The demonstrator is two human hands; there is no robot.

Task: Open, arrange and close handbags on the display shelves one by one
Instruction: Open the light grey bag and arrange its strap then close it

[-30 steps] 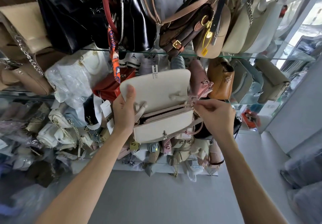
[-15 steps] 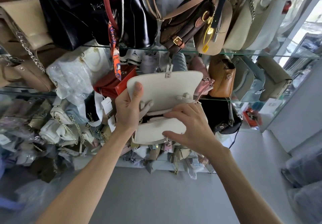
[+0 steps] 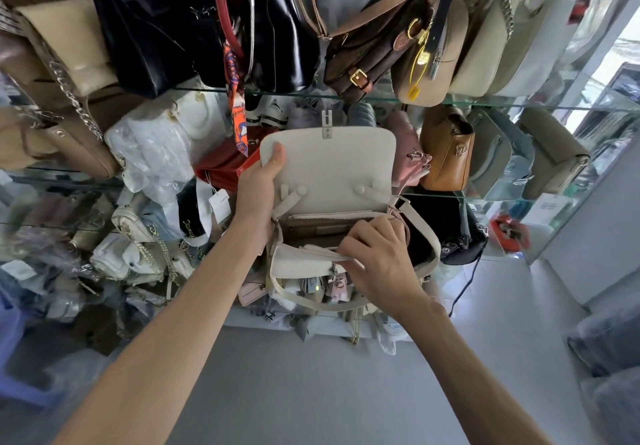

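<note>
Glass shelves [image 3: 519,107] crowded with handbags filled the upper two thirds of the frame, and a pale grey floor [image 3: 329,392] took up the bottom. A big black bag [image 3: 156,25] stood on the top shelf at the upper left, with a glossy black one [image 3: 280,29] just beside it. Further right on that shelf sat a brown bag with a gold buckle [image 3: 367,53] and a beige bag [image 3: 429,53] with a yellow tag. On the shelf below, right of centre, a tan bag [image 3: 446,150] stood next to a pink one [image 3: 407,150]; a red bag [image 3: 225,167] lay left of centre.

The cream handbag [image 3: 329,174] was held at the centre of the frame, in front of the middle shelf. Its flap was thrown up and its zipped top gaped open, showing a brown lining. Its strap [image 3: 426,236] looped down round the right side and under the bag.

The left hand [image 3: 258,195] gripped the left edge of the bag, thumb pressed on the inside of the raised flap, fingers hidden behind. The right hand [image 3: 377,250] lay over the front right of the opening, its fingertips curled and pinching the near rim of the mouth.

A white price tag [image 3: 220,205] hung left of the left hand.
</note>
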